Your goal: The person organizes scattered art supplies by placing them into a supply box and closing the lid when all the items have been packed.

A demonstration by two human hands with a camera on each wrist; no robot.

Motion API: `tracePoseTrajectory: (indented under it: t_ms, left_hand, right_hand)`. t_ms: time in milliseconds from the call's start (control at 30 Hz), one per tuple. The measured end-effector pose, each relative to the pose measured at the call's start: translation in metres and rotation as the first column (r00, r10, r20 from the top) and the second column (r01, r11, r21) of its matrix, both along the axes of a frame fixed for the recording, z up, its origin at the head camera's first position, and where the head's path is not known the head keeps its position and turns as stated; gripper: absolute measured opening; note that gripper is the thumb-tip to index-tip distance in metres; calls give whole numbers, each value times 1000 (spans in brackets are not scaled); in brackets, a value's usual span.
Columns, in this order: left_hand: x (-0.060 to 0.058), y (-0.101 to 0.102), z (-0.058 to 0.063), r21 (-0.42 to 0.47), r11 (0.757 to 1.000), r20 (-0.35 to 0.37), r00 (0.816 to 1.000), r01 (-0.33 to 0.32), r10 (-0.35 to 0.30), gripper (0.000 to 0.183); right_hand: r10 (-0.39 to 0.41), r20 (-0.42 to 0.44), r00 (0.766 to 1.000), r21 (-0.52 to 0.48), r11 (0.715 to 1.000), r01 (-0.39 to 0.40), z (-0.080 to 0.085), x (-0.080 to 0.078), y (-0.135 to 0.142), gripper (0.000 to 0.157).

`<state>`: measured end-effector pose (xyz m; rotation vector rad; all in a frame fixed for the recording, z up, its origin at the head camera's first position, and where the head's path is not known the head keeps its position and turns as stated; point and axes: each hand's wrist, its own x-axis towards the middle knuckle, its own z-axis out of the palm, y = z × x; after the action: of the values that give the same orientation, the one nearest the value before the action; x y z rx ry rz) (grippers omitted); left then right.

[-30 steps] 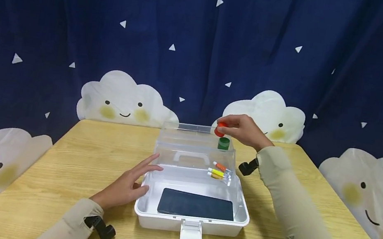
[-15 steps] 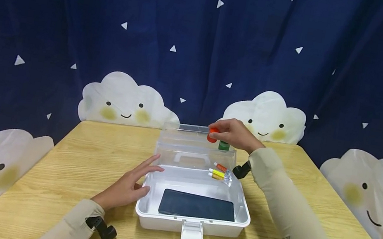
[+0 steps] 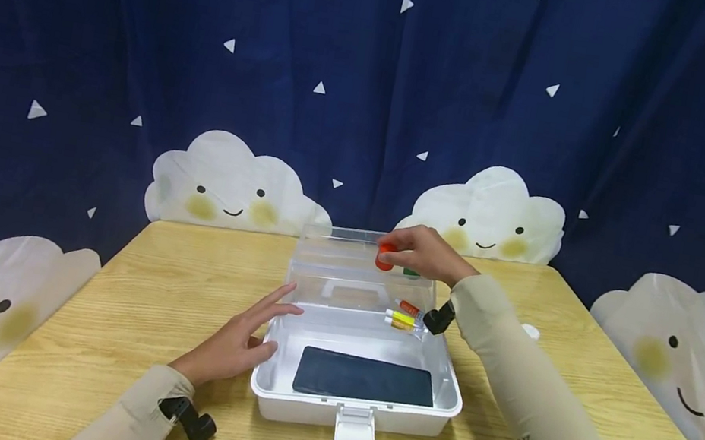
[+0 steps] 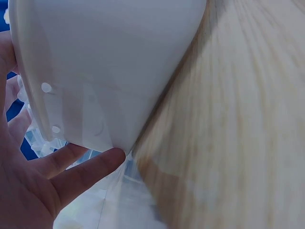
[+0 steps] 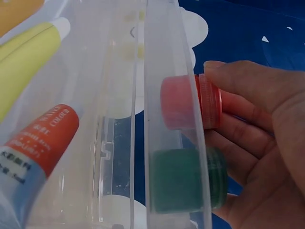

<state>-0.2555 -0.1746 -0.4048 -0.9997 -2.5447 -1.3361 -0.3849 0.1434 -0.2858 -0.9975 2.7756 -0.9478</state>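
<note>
In the head view, my right hand (image 3: 420,252) pinches a small red paint jar (image 3: 385,257) over the clear lid (image 3: 351,293) of a white storage box (image 3: 276,408). The right wrist view shows the red jar's lower part behind the clear plastic wall, next to a green jar (image 5: 176,181) of similar size. My left hand (image 3: 231,347) rests at the box's left rim with fingers spread and fairly straight. Its fingertips (image 4: 116,156) touch the box's corner in the left wrist view. Red and yellow watercolour tubes (image 3: 404,318) lie near the box's back right corner.
A flat dark rectangular piece (image 3: 364,379) lies in the front of the box. The front latch (image 3: 355,432) hangs down. On the wooden table (image 3: 200,265), a small white round object (image 3: 530,330) sits beyond my right forearm. A blue curtain (image 3: 377,62) hangs behind.
My right hand has moved left and down with the red jar, from above the green jar to beside it. The left hand stays put.
</note>
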Motion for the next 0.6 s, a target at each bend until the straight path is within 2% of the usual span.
tracePoseTrajectory:
  t_ms: [267,600]
  left_hand:
    - [1,0,1,14,1000,6,1000,6,-6,61]
    - [2,1,2,11,1000,-11,1000,6,-6,60]
  right_hand:
    - [-14,3,1000,24,1000,13,-4,0,-2,37]
    - [0,-42,999,72,997,3,-4,1,-3,38]
